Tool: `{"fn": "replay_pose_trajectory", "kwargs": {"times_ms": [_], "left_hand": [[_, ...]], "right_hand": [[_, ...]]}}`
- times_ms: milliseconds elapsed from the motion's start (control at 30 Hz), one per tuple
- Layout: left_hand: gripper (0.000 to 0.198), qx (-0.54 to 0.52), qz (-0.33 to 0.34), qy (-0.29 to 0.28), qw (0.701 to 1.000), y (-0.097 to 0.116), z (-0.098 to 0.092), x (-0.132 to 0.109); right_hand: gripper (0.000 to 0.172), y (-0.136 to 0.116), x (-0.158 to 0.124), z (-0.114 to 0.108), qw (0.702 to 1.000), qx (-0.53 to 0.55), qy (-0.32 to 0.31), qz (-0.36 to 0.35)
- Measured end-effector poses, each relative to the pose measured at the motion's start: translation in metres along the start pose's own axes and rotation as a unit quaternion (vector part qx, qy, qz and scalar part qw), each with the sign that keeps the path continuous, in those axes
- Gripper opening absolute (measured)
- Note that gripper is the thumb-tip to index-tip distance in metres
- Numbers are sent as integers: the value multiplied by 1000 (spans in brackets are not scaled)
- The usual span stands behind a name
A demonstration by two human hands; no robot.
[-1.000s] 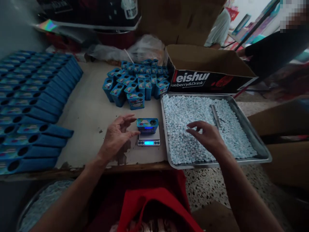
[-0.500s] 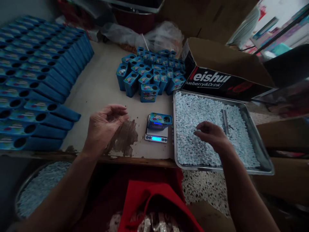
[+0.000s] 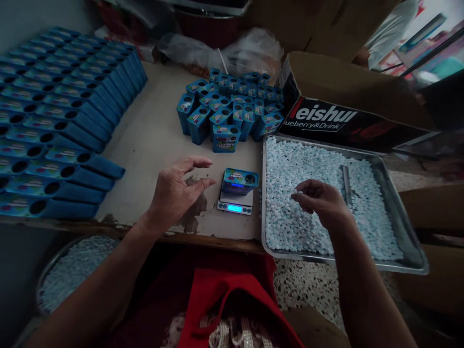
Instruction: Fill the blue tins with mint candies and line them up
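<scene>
A blue candy tin (image 3: 235,187) stands on a small digital scale (image 3: 224,205) whose display is lit blue. One corner of the tin's top has a round hole. Just left of it, my left hand (image 3: 177,188) hovers with thumb and fingers apart, curved toward the tin without touching it. My right hand (image 3: 322,200) is over the metal tray (image 3: 264,193), fingertips pinched on a small pale candy. Beneath that hand lies a layer of pale blue and white candies (image 3: 297,227).
Rows of blue tins (image 3: 72,116) fill the table's left side; another cluster of tins (image 3: 221,108) stands at the back. A metal strip (image 3: 346,186) lies in the candies. Behind the tray is an open cardboard box (image 3: 326,121). A basin of candies (image 3: 78,270) sits low left.
My left hand has moved right toward the tin on the scale, and its thumb and fingers have spread wider. My right hand keeps its pinch over the tray. The view has shifted slightly.
</scene>
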State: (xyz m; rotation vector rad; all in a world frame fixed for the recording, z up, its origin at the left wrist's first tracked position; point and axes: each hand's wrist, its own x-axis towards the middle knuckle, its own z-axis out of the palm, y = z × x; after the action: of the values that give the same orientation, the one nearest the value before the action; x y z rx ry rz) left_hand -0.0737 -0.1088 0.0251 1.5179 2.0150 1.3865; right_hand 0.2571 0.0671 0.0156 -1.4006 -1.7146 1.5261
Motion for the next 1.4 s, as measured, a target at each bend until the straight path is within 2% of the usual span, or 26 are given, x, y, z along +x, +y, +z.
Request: {"fn": "replay_pose_trajectory", "kwargs": {"times_ms": [133,233,267,333,400,467,500,533,600,667,700,767,867,1100,1267,1400], "left_hand": [[52,43,63,-23,997,-3,12,4],[72,45,50,-37,997,-8,29,2],[69,41,30,-47,998,-9,36,1],[48,27,-2,-75,997,-6,47,3],[27,7,26,-106,994,2,54,10],[25,6,128,-114,985,15,58,23],[27,18,194,-112,974,21,59,29],[30,34,256,-109,960,26,59,36],[32,63,340,-89,934,32,62,46],[33,72,365,-68,926,30,65,50],[32,72,360,-58,929,27,67,50],[31,73,333,-44,939,20,71,45],[30,83,304,-31,949,14,70,35],[43,122,378,-8,918,17,54,30],[35,118,368,5,922,12,61,36],[38,145,381,10,913,10,58,27]], "right_hand": [[31,-15,-2,5,999,-20,-17,-20],[26,-24,-4,5,987,-145,-6,-70],[27,-26,-4,5,975,-200,4,-94],[29,-27,-6,11,955,-262,36,-134],[28,-27,-8,26,969,-195,65,-138],[26,-25,-11,47,995,-5,54,-89],[26,-25,-12,58,993,109,32,-45],[26,-26,-12,69,977,215,5,5],[32,-30,-13,84,922,373,-42,94],[39,-36,-14,91,873,461,-66,140],[39,-39,-14,92,859,485,-71,147],[30,-41,-13,92,845,509,-69,148],[21,-41,-12,89,848,505,-63,150],[29,-46,-15,91,871,472,-84,107],[29,-40,-4,94,875,459,-82,131],[24,-36,0,93,877,448,-120,125]]}}
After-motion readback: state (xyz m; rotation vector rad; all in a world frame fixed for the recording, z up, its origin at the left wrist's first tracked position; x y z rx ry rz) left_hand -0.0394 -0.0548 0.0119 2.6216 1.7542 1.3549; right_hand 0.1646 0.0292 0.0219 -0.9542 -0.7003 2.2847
